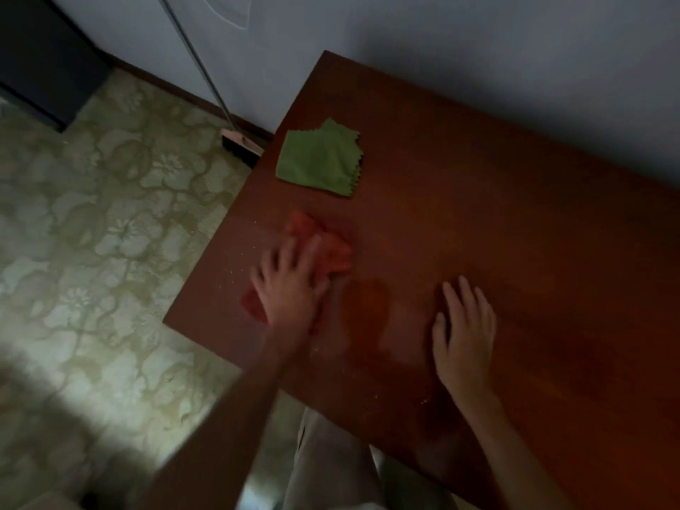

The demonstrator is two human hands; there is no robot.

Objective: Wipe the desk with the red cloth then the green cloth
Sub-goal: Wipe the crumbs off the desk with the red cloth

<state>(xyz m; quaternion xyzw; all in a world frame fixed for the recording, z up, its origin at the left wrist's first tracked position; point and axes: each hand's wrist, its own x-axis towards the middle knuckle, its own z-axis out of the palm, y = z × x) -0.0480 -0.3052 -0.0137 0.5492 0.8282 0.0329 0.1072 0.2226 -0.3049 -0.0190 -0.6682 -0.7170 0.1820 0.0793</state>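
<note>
Near the left end of the reddish-brown wooden table [496, 230], close to its front corner, the left hand [290, 288] presses flat on the crumpled red cloth [323, 244], fingers spread and straight; the hand and cloth are blurred. Part of the red cloth shows beyond the fingertips and a small part shows beside the wrist, at the table's left edge. To the right, well apart from the cloth, the right hand [464, 333] rests palm down on the bare table top near the front edge, fingers straight and slightly spread, holding nothing. Between the two hands lies a paler orange patch on the wood. Toward the back of the left end, just beside the left edge, the green cloth [318, 160] lies folded and flat, with zigzag-cut edges, apart from the red cloth. Small pale crumbs are scattered on the table near the left hand and near the front edge. Off the table, a broom [241, 143] stands on the patterned floor [92, 233], its handle leaning against the pale wall [478, 49].
</note>
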